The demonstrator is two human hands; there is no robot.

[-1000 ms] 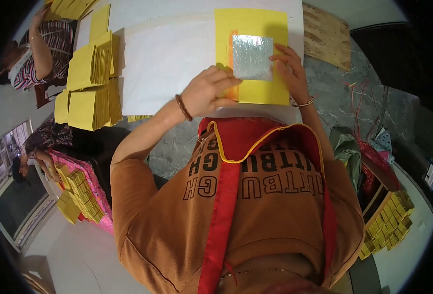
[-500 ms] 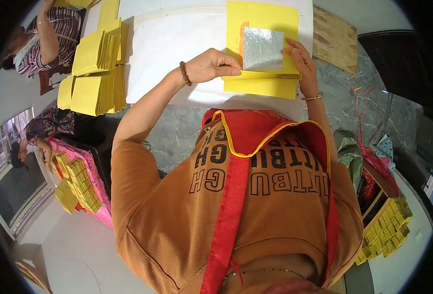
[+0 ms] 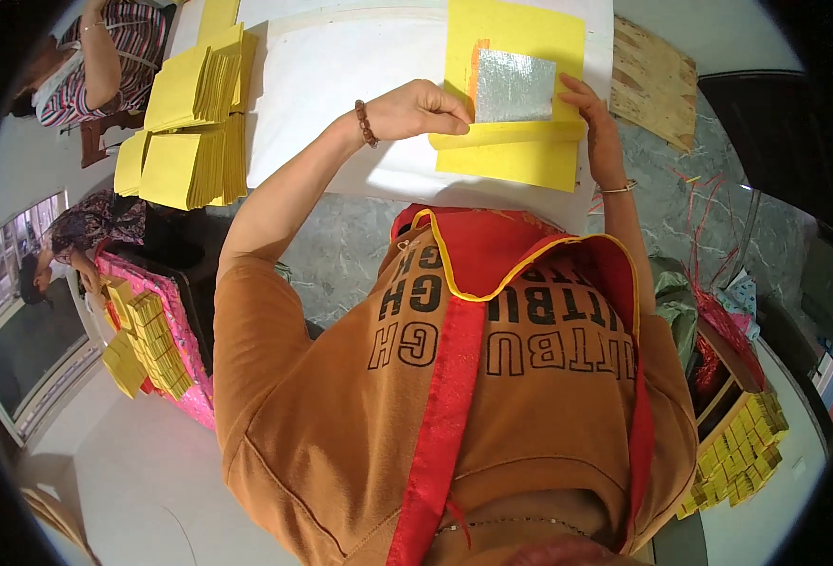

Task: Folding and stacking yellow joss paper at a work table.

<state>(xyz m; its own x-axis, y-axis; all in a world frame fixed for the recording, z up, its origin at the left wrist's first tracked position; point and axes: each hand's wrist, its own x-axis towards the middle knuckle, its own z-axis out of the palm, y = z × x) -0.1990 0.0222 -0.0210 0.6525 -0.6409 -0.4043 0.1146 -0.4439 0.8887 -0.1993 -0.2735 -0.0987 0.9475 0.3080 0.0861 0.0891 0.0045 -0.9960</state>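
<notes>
Yellow paper [image 3: 516, 28] lies on the white table, bearing a silver foil rectangle [image 3: 516, 85] with a thin orange strip along its left side. Along the foil's near side, a band of the yellow paper is curled over in a raised fold [image 3: 520, 134]. More flat yellow paper [image 3: 530, 168] shows on the near side of that fold. My left hand [image 3: 423, 111] is closed in a pinch at the fold's left end. At the paper's right edge, my right hand [image 3: 601, 132] has its fingers stretched out and apart; its thumb is hidden.
Stacks of folded yellow paper [image 3: 185, 156] stand at the table's left side. A wooden board [image 3: 654, 80] lies right of the table. Bundled yellow paper [image 3: 739, 448] is at lower right. Two people work at left, one beside a pink-edged surface [image 3: 176, 302] holding more yellow bundles.
The raised band along the foil's near side looks wider and more curled. My left hand stays at its left end, and my right hand keeps to the right edge. The whole view has shifted slightly.
</notes>
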